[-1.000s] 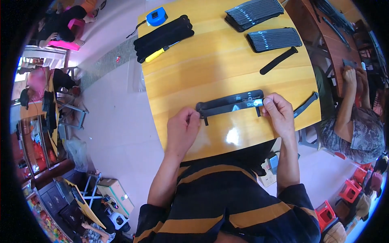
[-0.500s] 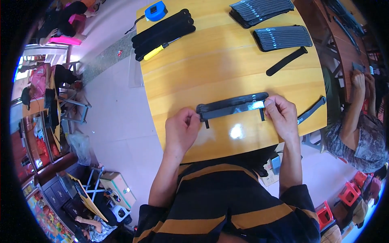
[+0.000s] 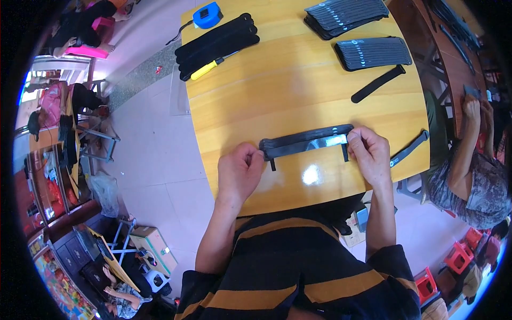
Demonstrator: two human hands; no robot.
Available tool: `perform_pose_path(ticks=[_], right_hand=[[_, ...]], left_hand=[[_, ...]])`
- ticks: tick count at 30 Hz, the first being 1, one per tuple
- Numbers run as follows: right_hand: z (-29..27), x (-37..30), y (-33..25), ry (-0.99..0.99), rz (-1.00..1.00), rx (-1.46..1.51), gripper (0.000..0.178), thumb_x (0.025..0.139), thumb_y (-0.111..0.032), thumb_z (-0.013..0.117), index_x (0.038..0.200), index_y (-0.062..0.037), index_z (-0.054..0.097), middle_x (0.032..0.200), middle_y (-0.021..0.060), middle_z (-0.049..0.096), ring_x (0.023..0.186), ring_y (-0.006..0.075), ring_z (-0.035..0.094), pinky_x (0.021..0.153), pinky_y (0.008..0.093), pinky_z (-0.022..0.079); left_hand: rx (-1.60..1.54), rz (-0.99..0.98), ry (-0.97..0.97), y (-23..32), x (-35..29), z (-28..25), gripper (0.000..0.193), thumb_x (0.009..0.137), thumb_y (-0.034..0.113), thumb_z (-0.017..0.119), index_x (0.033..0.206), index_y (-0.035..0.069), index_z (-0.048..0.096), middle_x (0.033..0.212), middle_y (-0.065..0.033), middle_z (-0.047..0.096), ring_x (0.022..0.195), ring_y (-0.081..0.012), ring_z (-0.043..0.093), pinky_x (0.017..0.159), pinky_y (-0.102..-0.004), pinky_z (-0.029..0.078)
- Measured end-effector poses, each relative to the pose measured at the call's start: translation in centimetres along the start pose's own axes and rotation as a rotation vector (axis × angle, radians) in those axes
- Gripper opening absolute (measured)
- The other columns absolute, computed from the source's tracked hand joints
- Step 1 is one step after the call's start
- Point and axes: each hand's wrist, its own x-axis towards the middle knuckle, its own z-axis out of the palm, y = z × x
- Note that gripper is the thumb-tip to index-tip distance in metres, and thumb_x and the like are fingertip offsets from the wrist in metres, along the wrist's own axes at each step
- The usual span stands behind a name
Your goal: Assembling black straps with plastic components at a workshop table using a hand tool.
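Observation:
A black strap (image 3: 305, 147) with a glossy front face stretches between my two hands near the table's front edge. Its left end is pinched by the thumb and fingers of my left hand (image 3: 240, 172), and its right end by those of my right hand (image 3: 370, 156). Right behind the held strap lie several stacked black straps (image 3: 304, 135), partly hidden by it. Two short dark strips, a left one (image 3: 273, 165) and a right one (image 3: 345, 154), stick out below it toward me. One loose strap (image 3: 409, 149) rests to the right of my right hand.
At the far left are a blue tape measure (image 3: 207, 16), black straps (image 3: 216, 44) and a yellow-handled tool (image 3: 205, 70). Two strap stacks, one behind (image 3: 346, 17) and one nearer (image 3: 373, 53), lie far right, with a single strap (image 3: 378, 84) before them. A co-worker (image 3: 469, 181) sits right.
My hands and the held strap stay almost in place. The whole view has shifted slightly. At the lower left, another person's hand has come up beside a board.

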Motion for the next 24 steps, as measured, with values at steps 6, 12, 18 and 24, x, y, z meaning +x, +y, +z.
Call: perform_pose_path(ticks=[6, 12, 18, 24], right_hand=[[0.1, 0.0, -0.3, -0.002, 0.004, -0.047, 0.02, 0.1, -0.016, 0.066, 0.088, -0.0005, 0.068, 0.063, 0.0019, 0.059, 0.059, 0.0083, 0.053, 0.056, 0.0272, 0.043], [0.0, 0.1, -0.7, 0.004, -0.012, -0.11, 0.02, 0.1, -0.017, 0.066, 0.089, -0.0005, 0.069, 0.063, 0.0037, 0.059, 0.058, 0.01, 0.054, 0.056, 0.0282, 0.044], [0.1, 0.3, -0.5, 0.023, -0.009, -0.111, 0.019, 0.099, -0.015, 0.067, 0.088, -0.0004, 0.068, 0.062, 0.0036, 0.059, 0.057, 0.0093, 0.053, 0.055, 0.0277, 0.043], [0.1, 0.1, -0.2, 0.043, -0.004, -0.11, 0.016, 0.098, -0.012, 0.068, 0.087, -0.0004, 0.068, 0.061, 0.0039, 0.057, 0.057, 0.0086, 0.052, 0.054, 0.0273, 0.042]], left_hand=[[0.004, 0.003, 0.01, 0.5, 0.0, -0.1, 0.019, 0.094, 0.008, 0.07, 0.078, 0.001, 0.063, 0.059, 0.0001, 0.056, 0.056, -0.0046, 0.049, 0.051, -0.0259, 0.039], [-0.02, -0.011, 0.012, 0.6, 0.0, 0.0, 0.019, 0.093, 0.008, 0.071, 0.077, 0.001, 0.064, 0.059, -0.0002, 0.056, 0.057, -0.0045, 0.049, 0.051, -0.026, 0.04], [0.035, 0.014, 0.016, 0.7, 0.1, 0.1, 0.019, 0.093, 0.009, 0.071, 0.077, 0.001, 0.063, 0.058, -0.0044, 0.057, 0.054, -0.0072, 0.049, 0.051, -0.0275, 0.041], [0.063, 0.041, 0.033, 0.9, 0.0, 0.2, 0.018, 0.092, 0.009, 0.071, 0.079, 0.001, 0.062, 0.058, -0.0067, 0.058, 0.052, -0.0095, 0.049, 0.051, -0.0293, 0.041]])
